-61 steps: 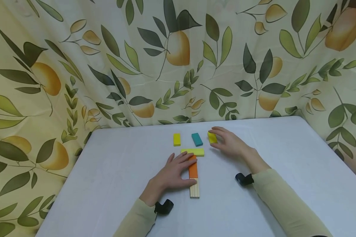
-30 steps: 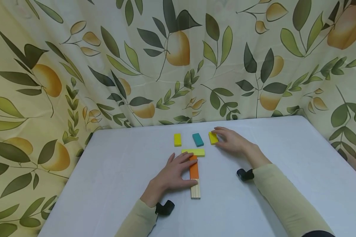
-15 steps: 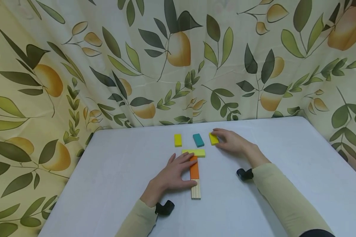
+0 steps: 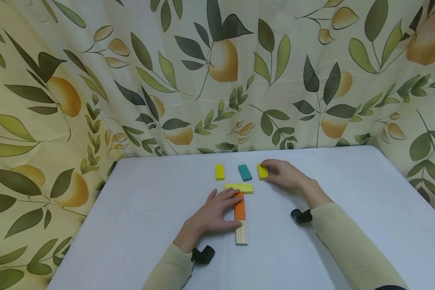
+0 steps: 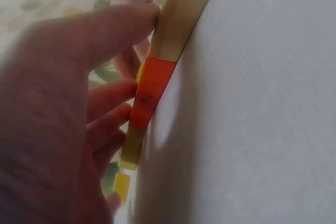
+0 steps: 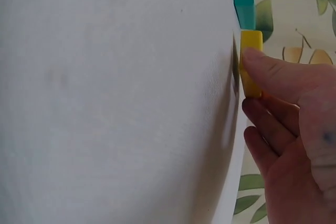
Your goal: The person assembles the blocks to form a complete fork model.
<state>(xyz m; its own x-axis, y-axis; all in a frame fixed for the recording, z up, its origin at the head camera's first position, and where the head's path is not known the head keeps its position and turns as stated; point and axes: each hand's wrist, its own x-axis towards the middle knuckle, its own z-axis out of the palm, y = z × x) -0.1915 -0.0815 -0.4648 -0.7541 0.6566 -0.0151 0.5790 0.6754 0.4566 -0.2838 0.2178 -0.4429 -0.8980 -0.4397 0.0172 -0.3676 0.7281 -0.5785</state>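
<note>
In the head view, my left hand (image 4: pixel 214 211) rests with spread, fairly straight fingers along a line of wooden blocks. Its fingertips touch the orange block (image 4: pixel 240 211), and the thumb lies at the plain wood block (image 4: pixel 241 235) nearer me. A light yellow-green block (image 4: pixel 244 188) lies crosswise at the far end of that line, making a T. Farther right, my right hand (image 4: pixel 284 173) pinches a yellow block (image 4: pixel 262 172) between thumb and fingers. The right wrist view shows the thumb (image 6: pixel 273 72) against this block's face, with the other fingers behind it.
Beyond the T, a teal block (image 4: pixel 245 172) lies slightly slanted, left of the pinched block. Another yellow block (image 4: pixel 220 172) lies left of that. A white cloth covers the table (image 4: pixel 148 209), and a leaf-and-fruit patterned curtain (image 4: pixel 188 100) hangs behind its far edge.
My right hand's fingers have drawn in slightly around the yellow block. The left hand and the other blocks keep their places; the head view has shifted a little.
</note>
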